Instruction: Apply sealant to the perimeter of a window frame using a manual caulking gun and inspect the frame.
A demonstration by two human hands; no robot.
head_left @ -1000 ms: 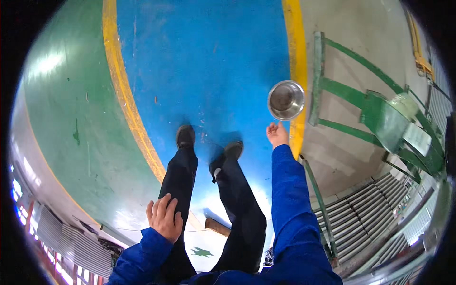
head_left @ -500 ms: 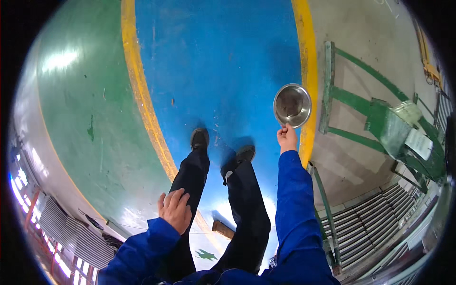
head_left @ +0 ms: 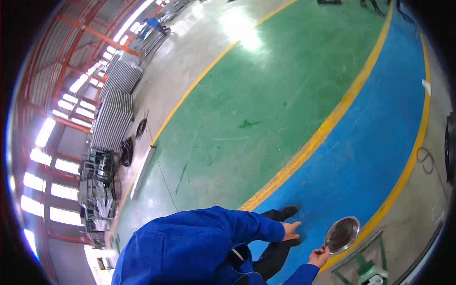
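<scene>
My right hand (head_left: 319, 256) grips the near rim of a shiny metal bowl (head_left: 350, 232), thumb and fingers pinched on its edge. The bowl is tilted so its inside shows, and its bottom looks dark; whether anything lies in it I cannot tell. To the left of the bowl and apart from it, my left hand (head_left: 290, 231) hangs in front of my body. Its fingers are partly stretched out, with nothing seen in them.
A yellow line (head_left: 327, 126) parts the blue walkway (head_left: 351, 142) from the green floor (head_left: 266, 104). A green metal stand (head_left: 365, 266) is close beyond the bowl. Stacked ribbed metal panels (head_left: 114, 114) line the far left; a long pale bar (head_left: 141, 173) lies nearer, and a cable (head_left: 425, 159) lies right.
The view has swung left, bringing more green floor and the hall's windows into sight. My right hand still holds the bowl, which now appears lower and further right.
</scene>
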